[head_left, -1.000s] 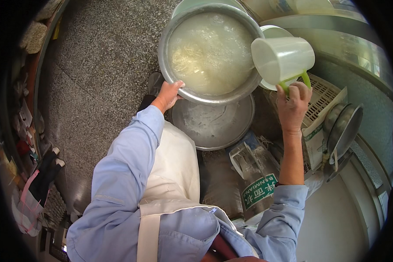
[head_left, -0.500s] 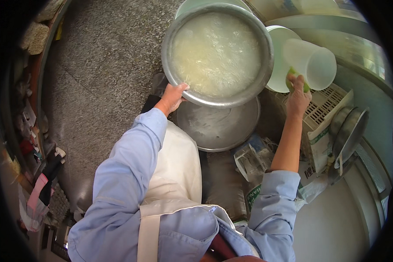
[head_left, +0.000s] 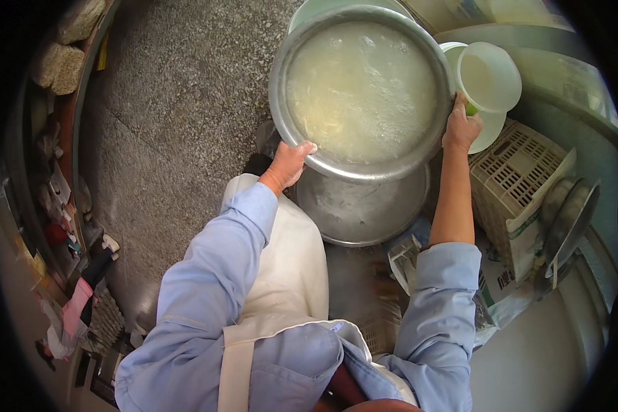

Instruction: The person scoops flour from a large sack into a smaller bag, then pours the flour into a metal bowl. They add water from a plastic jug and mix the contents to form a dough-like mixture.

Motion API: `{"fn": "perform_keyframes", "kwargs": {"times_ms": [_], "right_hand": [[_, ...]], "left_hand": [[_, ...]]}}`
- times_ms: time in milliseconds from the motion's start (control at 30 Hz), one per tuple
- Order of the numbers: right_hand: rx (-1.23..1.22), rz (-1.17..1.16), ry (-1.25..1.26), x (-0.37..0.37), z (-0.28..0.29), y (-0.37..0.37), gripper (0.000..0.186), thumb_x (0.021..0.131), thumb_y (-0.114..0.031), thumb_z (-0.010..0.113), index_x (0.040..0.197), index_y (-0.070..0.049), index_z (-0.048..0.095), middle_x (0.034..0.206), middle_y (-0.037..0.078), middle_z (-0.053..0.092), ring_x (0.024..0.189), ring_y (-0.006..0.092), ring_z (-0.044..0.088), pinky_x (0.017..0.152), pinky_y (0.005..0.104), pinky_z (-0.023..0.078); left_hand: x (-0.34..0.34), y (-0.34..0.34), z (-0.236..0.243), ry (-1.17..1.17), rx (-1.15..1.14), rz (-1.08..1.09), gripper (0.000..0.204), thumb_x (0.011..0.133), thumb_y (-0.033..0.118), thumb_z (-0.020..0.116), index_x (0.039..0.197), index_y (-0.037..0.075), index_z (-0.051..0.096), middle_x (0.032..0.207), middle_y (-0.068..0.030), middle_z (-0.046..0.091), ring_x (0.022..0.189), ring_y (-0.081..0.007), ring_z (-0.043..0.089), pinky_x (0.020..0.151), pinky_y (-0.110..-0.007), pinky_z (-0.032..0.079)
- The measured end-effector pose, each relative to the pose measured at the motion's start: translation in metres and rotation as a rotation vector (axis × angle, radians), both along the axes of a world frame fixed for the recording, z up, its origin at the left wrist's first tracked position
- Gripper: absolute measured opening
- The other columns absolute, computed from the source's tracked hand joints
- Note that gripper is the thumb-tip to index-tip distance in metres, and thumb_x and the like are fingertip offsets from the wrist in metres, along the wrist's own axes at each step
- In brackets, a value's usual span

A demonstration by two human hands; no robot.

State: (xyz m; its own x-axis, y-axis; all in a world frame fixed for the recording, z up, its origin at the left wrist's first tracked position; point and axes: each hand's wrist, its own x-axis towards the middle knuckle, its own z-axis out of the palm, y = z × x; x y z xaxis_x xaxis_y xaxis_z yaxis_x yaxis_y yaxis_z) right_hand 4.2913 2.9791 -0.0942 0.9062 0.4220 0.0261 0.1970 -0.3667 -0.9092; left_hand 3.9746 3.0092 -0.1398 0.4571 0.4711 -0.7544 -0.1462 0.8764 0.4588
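Silver-grey metal, wide and round, with a broad pool of cloudy liquid [head_left: 357, 89] in it, so I'd bet that basin [head_left: 367, 170] is no featherweight. Take the slatted crate [head_left: 522, 165] as your landmark: the basin is off to its left and farther from you, overhanging the round metal pan [head_left: 361, 221] that lies straight left of the crate.

Your left hand [head_left: 290, 165] is clamped on the basin's near-left rim, the side away from the crate, thumb over the lip. Your right hand [head_left: 463, 129], just left of the crate and a touch beyond it, is up against the opposite rim and looks wrapped round the green handle of the whitish pitcher [head_left: 489, 79]. Fair warning: those fingers are mostly hidden, so I can't tell how much rim you've really got there.

Handling-wise, the metal should be stiff and pretty hard to break. The liquid is the awkward bit: it'll slosh, and a wet rim could get slick. I'd hold the rolled rim at two opposite points, thumbs on top, fingers curled under, and keep it level. The pitcher looks like light, slightly bendy plastic, so the handle's the spot, but sharing one hand between it and a loaded rim seems sketchy.
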Motion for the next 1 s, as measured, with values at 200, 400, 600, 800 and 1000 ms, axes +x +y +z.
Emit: {"fn": "perform_keyframes", "kwargs": {"times_ms": [200, 400, 600, 800, 1000], "right_hand": [[0.116, -0.197, 0.039, -0.017, -0.003, -0.006, 0.022, 0.080, -0.013, 0.061, 0.087, 0.008, 0.061, 0.081, 0.005, 0.062, 0.073, 0.0136, 0.054, 0.069, 0.0246, 0.043], [0.071, -0.184, -0.022, -0.048, 0.038, -0.012, 0.023, 0.081, -0.014, 0.059, 0.085, 0.008, 0.062, 0.080, 0.007, 0.063, 0.071, 0.0135, 0.056, 0.068, 0.0258, 0.044], [0.022, -0.139, -0.055, -0.104, 0.128, -0.039, 0.019, 0.080, -0.013, 0.059, 0.078, 0.005, 0.063, 0.072, 0.007, 0.063, 0.067, 0.0143, 0.057, 0.066, 0.0267, 0.044], [-0.039, -0.304, -0.022, -0.176, 0.223, -0.083, 0.014, 0.077, -0.011, 0.060, 0.074, 0.002, 0.063, 0.071, 0.010, 0.064, 0.065, 0.0192, 0.059, 0.065, 0.0291, 0.044], [0.000, -0.556, 0.020, -0.261, 0.295, -0.142, 0.015, 0.081, -0.010, 0.058, 0.074, 0.002, 0.062, 0.068, 0.007, 0.062, 0.062, 0.0160, 0.055, 0.061, 0.0269, 0.042]], "left_hand": [[-0.010, 0.006, 0.000, -0.009, 0.106, -0.021, 0.024, 0.074, 0.000, 0.055, 0.097, -0.001, 0.050, 0.084, -0.0054, 0.053, 0.079, -0.0156, 0.054, 0.073, -0.031, 0.045], [-0.044, -0.004, 0.040, 0.058, 0.123, -0.004, 0.009, 0.076, 0.000, 0.055, 0.084, 0.000, 0.053, 0.075, -0.0027, 0.054, 0.072, -0.0114, 0.052, 0.065, -0.027, 0.043], [-0.104, -0.007, 0.115, 0.241, 0.437, -0.297, 0.008, 0.077, 0.002, 0.058, 0.083, -0.003, 0.056, 0.078, -0.0054, 0.057, 0.074, -0.0119, 0.055, 0.067, -0.026, 0.044], [-0.164, 0.021, 0.214, 0.230, 0.336, -0.392, 0.021, 0.073, -0.004, 0.057, 0.093, -0.002, 0.051, 0.080, -0.0073, 0.058, 0.076, -0.0153, 0.057, 0.070, -0.029, 0.047], [-0.183, 0.042, 0.312, 0.242, 0.316, -0.572, 0.033, 0.072, -0.002, 0.057, 0.103, 0.000, 0.047, 0.080, -0.0060, 0.057, 0.076, -0.0148, 0.055, 0.069, -0.029, 0.045]]}}
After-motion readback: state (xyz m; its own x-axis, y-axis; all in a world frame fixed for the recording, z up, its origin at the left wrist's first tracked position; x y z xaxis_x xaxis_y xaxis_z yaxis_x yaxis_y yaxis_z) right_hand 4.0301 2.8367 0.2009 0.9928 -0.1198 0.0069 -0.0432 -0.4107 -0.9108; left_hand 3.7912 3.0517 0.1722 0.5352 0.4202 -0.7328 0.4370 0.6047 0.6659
